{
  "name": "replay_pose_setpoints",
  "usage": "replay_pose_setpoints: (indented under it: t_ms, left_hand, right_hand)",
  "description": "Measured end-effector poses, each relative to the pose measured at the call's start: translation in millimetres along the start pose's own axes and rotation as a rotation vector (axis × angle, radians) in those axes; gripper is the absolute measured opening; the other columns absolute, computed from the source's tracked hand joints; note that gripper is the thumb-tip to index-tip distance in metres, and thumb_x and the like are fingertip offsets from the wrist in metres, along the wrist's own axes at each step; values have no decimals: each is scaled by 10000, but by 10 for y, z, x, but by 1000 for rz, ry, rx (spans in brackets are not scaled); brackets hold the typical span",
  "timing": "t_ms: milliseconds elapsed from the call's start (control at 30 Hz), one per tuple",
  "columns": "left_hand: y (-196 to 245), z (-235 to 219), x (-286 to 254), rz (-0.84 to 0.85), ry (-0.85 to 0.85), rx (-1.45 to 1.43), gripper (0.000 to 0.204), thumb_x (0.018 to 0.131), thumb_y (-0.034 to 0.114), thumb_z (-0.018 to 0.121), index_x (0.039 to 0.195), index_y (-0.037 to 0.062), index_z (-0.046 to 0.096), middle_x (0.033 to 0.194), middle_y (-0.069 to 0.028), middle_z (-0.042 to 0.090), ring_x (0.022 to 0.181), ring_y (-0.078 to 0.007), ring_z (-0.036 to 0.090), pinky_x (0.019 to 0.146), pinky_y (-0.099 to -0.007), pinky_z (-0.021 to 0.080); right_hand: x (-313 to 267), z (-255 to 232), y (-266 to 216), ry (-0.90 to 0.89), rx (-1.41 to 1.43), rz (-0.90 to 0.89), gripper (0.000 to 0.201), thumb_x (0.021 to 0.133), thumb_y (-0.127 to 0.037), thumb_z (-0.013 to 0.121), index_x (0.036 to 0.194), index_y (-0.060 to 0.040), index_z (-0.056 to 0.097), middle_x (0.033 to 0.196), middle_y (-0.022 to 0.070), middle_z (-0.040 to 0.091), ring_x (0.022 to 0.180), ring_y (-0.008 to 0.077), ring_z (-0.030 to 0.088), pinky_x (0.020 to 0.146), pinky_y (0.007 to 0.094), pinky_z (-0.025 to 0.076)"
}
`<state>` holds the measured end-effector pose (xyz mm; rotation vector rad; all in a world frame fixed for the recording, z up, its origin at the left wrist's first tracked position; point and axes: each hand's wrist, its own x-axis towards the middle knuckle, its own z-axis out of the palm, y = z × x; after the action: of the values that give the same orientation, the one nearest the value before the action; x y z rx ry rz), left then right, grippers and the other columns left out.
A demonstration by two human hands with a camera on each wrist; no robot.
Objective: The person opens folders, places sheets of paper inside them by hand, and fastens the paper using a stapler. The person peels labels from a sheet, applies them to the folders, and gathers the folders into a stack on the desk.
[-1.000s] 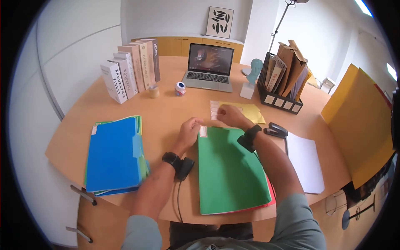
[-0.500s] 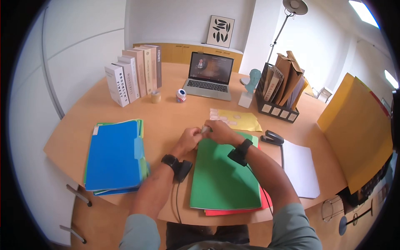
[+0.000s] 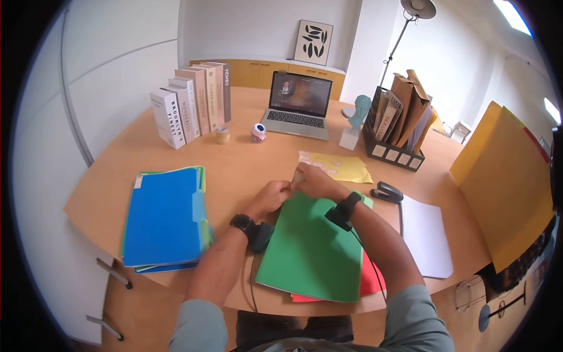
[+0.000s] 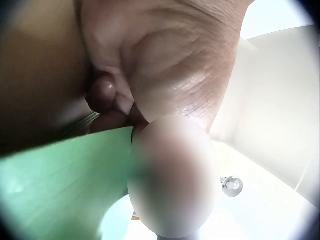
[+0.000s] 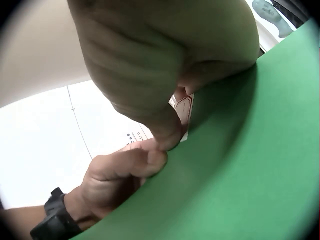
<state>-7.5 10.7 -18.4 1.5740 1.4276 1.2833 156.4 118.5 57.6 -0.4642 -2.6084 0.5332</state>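
A green folder (image 3: pixel 314 252) lies slanted over a red folder (image 3: pixel 370 278) at the front of the table. At its upper left corner, my left hand (image 3: pixel 271 198) pinches the edge, thumb on top in the right wrist view. My right hand (image 3: pixel 318 180) meets it there and pinches the same corner, fingertips over a white label (image 5: pixel 185 114) with a red border. In the left wrist view the green folder (image 4: pixel 65 180) runs up to the curled fingers, and the thumb area is blurred.
Blue and green folders (image 3: pixel 161 220) are stacked at left. Yellow paper with labels (image 3: pixel 349 169) lies beyond my hands; a stapler (image 3: pixel 387 192) and white sheets (image 3: pixel 425 237) are at right. Behind stand books (image 3: pixel 196 102), a laptop (image 3: pixel 296 120), a bust (image 3: pixel 359 114) and a black file holder (image 3: pixel 394 155).
My right hand came down from above the yellow paper to the green folder's labelled corner, beside my left hand. The green folder turned, its near end swinging left and showing more of the red folder.
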Motion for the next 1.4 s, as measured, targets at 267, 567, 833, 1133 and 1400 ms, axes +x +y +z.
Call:
replay_pose_setpoints:
  t_ms: [267, 567, 833, 1133, 1400]
  left_hand:
    - [258, 184, -56, -19, -29, -144, 207, 979, 167, 580, 1005, -26, 650, 843, 19, 606, 767, -73, 541, 700, -254, 451]
    - [1201, 482, -233, -65, -138, -366, 228, 990, 195, 606, 1006, -26, 658, 868, 15, 621, 749, -68, 547, 664, -264, 473]
    - [1114, -1306, -856, -192, 314, -116, 255, 1007, 257, 575, 1062, 21, 653, 933, -2, 654, 819, -84, 617, 697, -255, 538]
    - [787, -3204, -2723, -634, 938, 180, 250, 944, 169, 546, 996, -50, 654, 870, -83, 654, 749, -182, 619, 659, -369, 526]
    - [187, -3477, -3278, -595, 960, 258, 244, 924, 174, 555, 935, -57, 634, 850, -91, 632, 742, -205, 594, 668, -399, 504]
  right_hand:
    - [-16, -107, 158, 80, -61, 47, 244, 921, -190, 543, 875, 2, 687, 895, 271, 681, 872, 474, 642, 774, 552, 498]
    - [-295, -911, 622, 410, -83, 78, 218, 899, -116, 525, 824, 38, 660, 808, 258, 662, 782, 426, 655, 730, 489, 524]
    - [-1388, -1376, 443, 484, 777, 440, 215, 1011, -251, 541, 953, -60, 620, 866, 28, 656, 774, 114, 642, 653, 260, 484]
    - [-1878, -932, 692, 331, 749, 612, 276, 1020, -293, 534, 911, -53, 618, 845, 36, 657, 730, 112, 627, 627, 266, 492]
    - [-1955, -814, 842, 327, 831, 655, 250, 1014, -259, 538, 911, -42, 610, 827, 46, 647, 710, 119, 620, 592, 260, 495]
